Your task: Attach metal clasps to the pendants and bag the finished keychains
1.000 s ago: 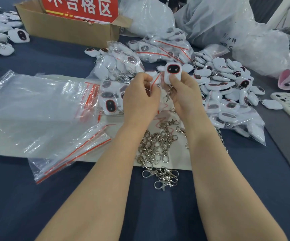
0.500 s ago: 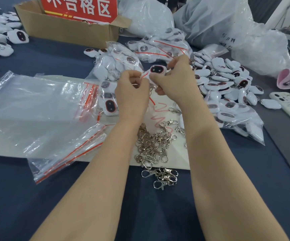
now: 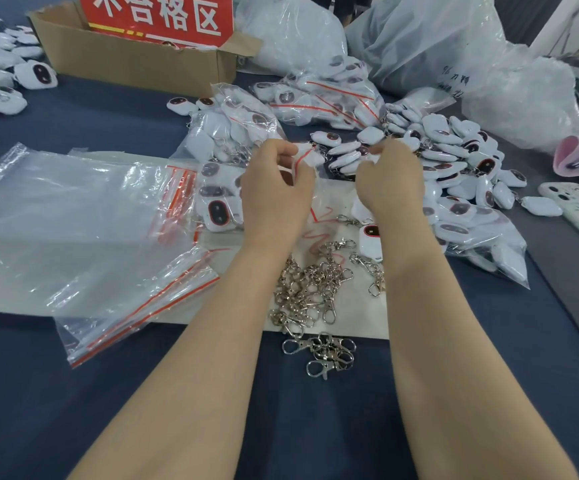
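Left hand (image 3: 277, 188) fingers curled, pinching small zip bag (image 3: 304, 158) by its red strip, raised beyond the clasp pile (image 3: 312, 289). Right hand (image 3: 390, 178) fingers curled at the edge of the loose pendants (image 3: 454, 157), beyond-right of the clasp pile; can't tell if they hold one. One pendant (image 3: 371, 242) lies just right of the clasp pile. Empty bags (image 3: 73, 220) sit left of it on the blue tabletop (image 3: 38, 393).

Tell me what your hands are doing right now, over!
Left hand pinching a small zip bag. Right hand curled at the loose pendant pile, grip unclear. Clasps lie heaped, untouched.
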Motion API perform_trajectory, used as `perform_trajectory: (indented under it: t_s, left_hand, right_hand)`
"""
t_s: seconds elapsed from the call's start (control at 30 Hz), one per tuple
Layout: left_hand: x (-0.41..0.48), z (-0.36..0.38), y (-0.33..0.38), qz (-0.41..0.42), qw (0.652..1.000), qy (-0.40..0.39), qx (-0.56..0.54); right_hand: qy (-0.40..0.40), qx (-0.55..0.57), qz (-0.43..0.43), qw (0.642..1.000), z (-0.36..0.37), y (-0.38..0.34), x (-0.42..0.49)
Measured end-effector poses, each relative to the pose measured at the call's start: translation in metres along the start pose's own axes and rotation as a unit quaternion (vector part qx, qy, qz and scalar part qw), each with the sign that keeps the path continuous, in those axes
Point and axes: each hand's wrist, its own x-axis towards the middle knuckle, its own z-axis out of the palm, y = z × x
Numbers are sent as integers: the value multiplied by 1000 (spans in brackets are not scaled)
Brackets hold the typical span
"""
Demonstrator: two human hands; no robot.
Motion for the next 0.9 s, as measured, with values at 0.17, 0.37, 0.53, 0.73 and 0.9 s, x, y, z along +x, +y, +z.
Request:
perform_trajectory:
  t_s: [0.17,0.37,0.53,0.73,0.9]
  left_hand:
    - [-2,2,-1,2,1000,-14,13]
    - [-2,1,-1,-3,1000,-14,10]
    - [-2,0,-2,-6,1000,-19,12]
    - [-1,0,-2,-5,1000,-18,15]
    - [-1,1,-2,-4,1000,-19,22]
  right_hand:
    - [-81,-109,48,990,16,14,-2]
    - [-55,-83,17,995,24,9,-5]
    - [-33,-58,8,998,22,7,-5]
    - [-76,-95,38,992,22,8,0]
    - [-87,-73,48,992,21,9,1]
